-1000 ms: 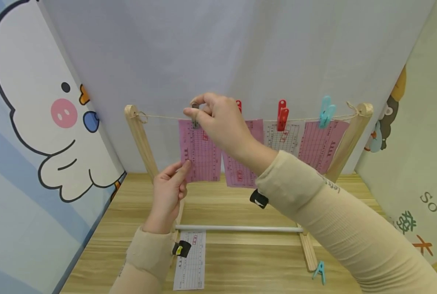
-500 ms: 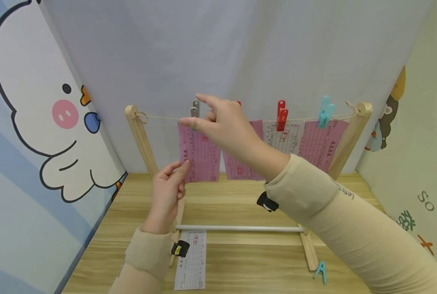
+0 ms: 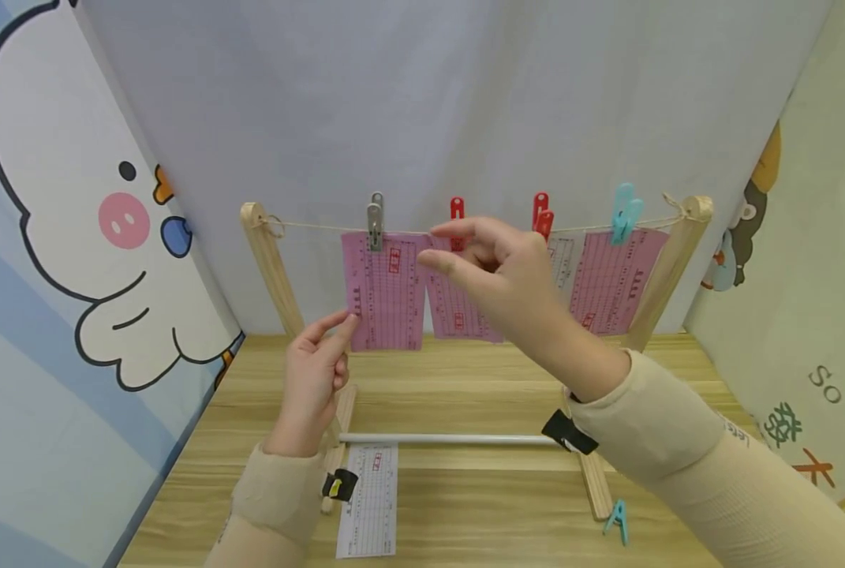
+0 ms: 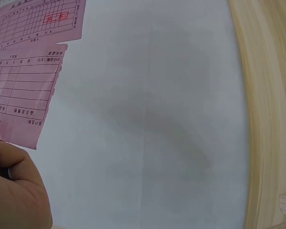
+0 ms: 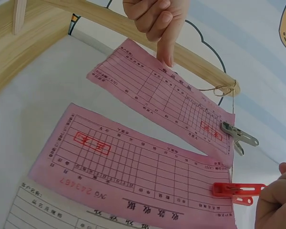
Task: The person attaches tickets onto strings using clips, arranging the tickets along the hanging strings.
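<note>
A pink receipt slip [image 3: 386, 296] hangs at the left of a string line, held by a grey clothespin [image 3: 375, 222]. My left hand [image 3: 313, 371] pinches its lower left edge; the thumb lies on the paper's border in the right wrist view. My right hand [image 3: 514, 284] holds nothing, thumb and forefinger parted, in front of the second pink slip [image 3: 458, 304]. A red clothespin [image 5: 229, 190] clips that second slip. The left wrist view shows part of the left hand [image 4: 16, 191] below the first slip's edge.
Farther right hang a white slip [image 3: 561, 264] under another red clothespin [image 3: 541, 214] and a pink slip [image 3: 610, 276] under a blue clothespin [image 3: 626, 214]. The wooden frame has a white crossbar [image 3: 450, 439]. On the table lie a white slip [image 3: 372, 505] and a blue clothespin [image 3: 617, 521].
My right hand has let go of the grey clothespin and moved right and down, away from it. The clothespin stays clipped on the line. The left hand has stayed almost in place.
</note>
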Motion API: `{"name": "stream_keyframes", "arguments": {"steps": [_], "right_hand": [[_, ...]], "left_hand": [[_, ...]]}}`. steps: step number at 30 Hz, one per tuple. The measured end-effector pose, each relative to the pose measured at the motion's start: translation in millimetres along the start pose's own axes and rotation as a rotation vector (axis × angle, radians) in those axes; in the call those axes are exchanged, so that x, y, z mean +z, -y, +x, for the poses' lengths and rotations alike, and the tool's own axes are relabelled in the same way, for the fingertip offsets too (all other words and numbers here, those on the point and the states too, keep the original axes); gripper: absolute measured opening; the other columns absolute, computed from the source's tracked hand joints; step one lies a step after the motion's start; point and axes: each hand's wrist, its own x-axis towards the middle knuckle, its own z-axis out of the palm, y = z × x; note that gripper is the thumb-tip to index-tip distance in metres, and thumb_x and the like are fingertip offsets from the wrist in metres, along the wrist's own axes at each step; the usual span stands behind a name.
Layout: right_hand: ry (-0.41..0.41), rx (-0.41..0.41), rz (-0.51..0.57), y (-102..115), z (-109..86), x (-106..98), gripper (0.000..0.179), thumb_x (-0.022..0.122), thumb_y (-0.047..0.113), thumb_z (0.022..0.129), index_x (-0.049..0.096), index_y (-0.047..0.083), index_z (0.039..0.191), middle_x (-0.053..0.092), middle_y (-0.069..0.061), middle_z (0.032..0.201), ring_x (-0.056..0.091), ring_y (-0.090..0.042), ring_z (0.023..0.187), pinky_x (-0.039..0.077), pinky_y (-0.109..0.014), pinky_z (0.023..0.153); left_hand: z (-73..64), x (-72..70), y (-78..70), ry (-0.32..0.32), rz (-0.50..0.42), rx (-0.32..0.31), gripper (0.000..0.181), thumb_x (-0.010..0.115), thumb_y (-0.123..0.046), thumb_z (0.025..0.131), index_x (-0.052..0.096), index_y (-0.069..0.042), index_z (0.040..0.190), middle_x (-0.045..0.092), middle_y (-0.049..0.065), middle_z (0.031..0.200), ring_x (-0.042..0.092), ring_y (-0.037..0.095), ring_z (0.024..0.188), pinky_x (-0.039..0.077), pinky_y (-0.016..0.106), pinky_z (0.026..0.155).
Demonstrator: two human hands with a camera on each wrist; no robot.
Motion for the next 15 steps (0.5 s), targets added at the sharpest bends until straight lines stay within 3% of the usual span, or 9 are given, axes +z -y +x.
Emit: {"name": "stream_keyframes", "arguments": {"steps": [8, 15], "right_hand": [[-0.101, -0.025, 0.017, -15.2, -24.3, -12.4, 0.022, 0.073, -0.002, 0.085, 0.069, -0.008, 0.105, 0.030, 0.006, 0.049, 0.018, 0.000, 0.047, 0.017, -0.023, 0.042], [-0.151, 0.013, 0.037, -22.3, -44.3, -20.4, 0.021, 0.070, -0.009, 0.084, 0.069, -0.008, 0.105, 0.032, 0.006, 0.048, 0.017, -0.007, 0.043, 0.016, -0.029, 0.039]], "left_hand": [[-2.2, -5.0, 4.2, -0.018, 0.016, -0.019, 0.009, 0.065, -0.013, 0.096, 0.071, -0.020, 0.097, 0.046, -0.010, 0.047, 0.038, -0.002, 0.036, 0.029, 0.011, 0.034], [-3.1, -7.3, 8.3, -0.027, 0.027, -0.026, 0.012, 0.065, -0.014, 0.096, 0.072, -0.023, 0.094, 0.046, -0.010, 0.046, 0.037, -0.002, 0.037, 0.030, 0.011, 0.034]]}}
